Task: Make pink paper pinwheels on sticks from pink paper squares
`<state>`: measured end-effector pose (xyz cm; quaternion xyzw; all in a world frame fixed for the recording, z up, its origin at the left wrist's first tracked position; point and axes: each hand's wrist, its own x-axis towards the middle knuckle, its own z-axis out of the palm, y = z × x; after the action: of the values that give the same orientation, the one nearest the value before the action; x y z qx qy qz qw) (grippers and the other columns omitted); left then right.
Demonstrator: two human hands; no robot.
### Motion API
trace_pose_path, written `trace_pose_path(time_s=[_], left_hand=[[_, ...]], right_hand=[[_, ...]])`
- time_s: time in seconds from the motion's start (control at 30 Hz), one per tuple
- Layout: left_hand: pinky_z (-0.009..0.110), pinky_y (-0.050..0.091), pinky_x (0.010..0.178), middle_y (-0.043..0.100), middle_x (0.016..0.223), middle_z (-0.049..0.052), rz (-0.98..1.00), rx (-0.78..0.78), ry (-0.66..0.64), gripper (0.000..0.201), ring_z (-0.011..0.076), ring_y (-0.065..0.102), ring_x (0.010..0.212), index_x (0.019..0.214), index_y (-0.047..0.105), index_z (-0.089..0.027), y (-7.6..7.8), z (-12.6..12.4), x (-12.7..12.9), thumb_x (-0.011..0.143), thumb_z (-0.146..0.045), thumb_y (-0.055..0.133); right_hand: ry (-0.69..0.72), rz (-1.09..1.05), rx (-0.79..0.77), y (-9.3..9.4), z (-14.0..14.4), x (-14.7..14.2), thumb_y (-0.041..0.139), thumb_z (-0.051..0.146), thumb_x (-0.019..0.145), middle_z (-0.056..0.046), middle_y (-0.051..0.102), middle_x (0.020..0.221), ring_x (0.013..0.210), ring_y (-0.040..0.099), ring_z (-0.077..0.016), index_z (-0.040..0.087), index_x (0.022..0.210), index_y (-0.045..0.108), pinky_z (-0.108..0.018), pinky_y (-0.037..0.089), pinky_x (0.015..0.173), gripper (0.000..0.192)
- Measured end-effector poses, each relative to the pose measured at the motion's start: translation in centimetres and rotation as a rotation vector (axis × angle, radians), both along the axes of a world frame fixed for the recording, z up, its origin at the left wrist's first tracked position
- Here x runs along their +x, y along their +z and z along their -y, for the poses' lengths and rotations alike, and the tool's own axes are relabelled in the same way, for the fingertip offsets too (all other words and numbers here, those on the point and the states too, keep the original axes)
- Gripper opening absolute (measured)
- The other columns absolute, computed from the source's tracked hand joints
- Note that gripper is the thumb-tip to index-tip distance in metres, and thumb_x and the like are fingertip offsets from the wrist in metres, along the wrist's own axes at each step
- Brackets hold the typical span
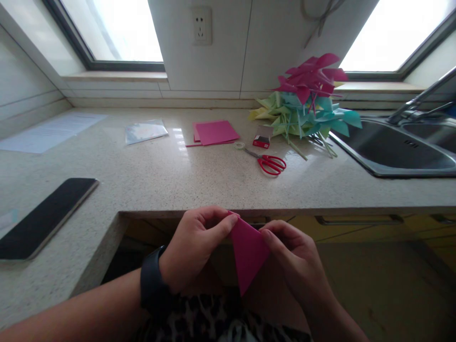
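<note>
A magenta sheet of paper (248,254), folded to a triangle, is held up in front of the counter's edge. My left hand (199,247) pinches its upper left corner between thumb and fingers. At the upper right edge, my right hand (297,256) grips the same paper with thumb and forefinger. The triangle's tip points down toward my lap. On the counter beyond lie red-handled scissors (271,165), a small roll of tape (240,146), a little red and black box (261,141) and a stack of pink paper squares (218,132).
Paper pinwheels (309,99) in pink, yellow and teal are heaped near the metal sink (377,166). A black phone (46,218) rests at the left, with a printed sheet (53,130) behind it. A clear packet (146,131) lies on the stone counter (160,183).
</note>
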<state>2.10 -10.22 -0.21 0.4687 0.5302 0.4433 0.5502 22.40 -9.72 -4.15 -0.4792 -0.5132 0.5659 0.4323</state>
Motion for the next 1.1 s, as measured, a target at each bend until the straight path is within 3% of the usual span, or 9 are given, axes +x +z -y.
trace_pose_path(time_s=[0.4, 0.63, 0.73, 1.1], left_hand=[[0.026, 0.05, 0.068, 0.076, 0.081, 0.004, 0.081, -0.067, 0.0, 0.024, 0.0155, 0.065, 0.072, 0.087, 0.076, -0.018, 0.0, 0.0, 0.2, 0.084, -0.041, 0.075], [0.027, 0.051, 0.069, 0.076, 0.081, 0.004, -0.035, -0.029, -0.054, 0.021, 0.0174, 0.065, 0.074, 0.085, 0.077, -0.018, -0.3, 0.3, 0.1, 0.083, -0.039, 0.075], [0.027, 0.05, 0.068, 0.076, 0.08, 0.004, -0.079, -0.023, -0.084, 0.021, 0.0179, 0.065, 0.074, 0.084, 0.078, -0.018, -0.3, 0.6, 0.2, 0.083, -0.039, 0.074], [0.027, 0.051, 0.065, 0.076, 0.076, 0.005, 0.047, -0.052, 0.056, 0.021, 0.0165, 0.064, 0.069, 0.08, 0.078, -0.018, 0.2, 0.4, 0.1, 0.08, -0.039, 0.077]], right_hand=[[-0.018, 0.087, 0.024, 0.4, 0.1, -0.7, 0.071, 0.046, 0.085, -0.002, 0.067, 0.07, 0.063, 0.057, -0.0156, 0.021, 0.076, 0.069, -0.026, 0.046, 0.056, 0.027], [0.123, 0.191, 0.054, 1.7, -0.2, -1.3, 0.069, 0.045, 0.088, -0.003, 0.073, 0.08, 0.071, 0.063, -0.0167, 0.023, 0.089, 0.074, -0.026, 0.049, 0.061, 0.022], [0.125, 0.239, 0.078, 2.1, -0.3, -1.9, 0.069, 0.045, 0.087, -0.002, 0.071, 0.073, 0.067, 0.061, -0.0156, 0.023, 0.082, 0.074, -0.024, 0.046, 0.056, 0.023], [0.108, 0.287, 0.099, 1.8, -0.9, -0.8, 0.067, 0.042, 0.088, -0.003, 0.073, 0.074, 0.069, 0.063, -0.0178, 0.022, 0.08, 0.074, -0.028, 0.047, 0.06, 0.023]])
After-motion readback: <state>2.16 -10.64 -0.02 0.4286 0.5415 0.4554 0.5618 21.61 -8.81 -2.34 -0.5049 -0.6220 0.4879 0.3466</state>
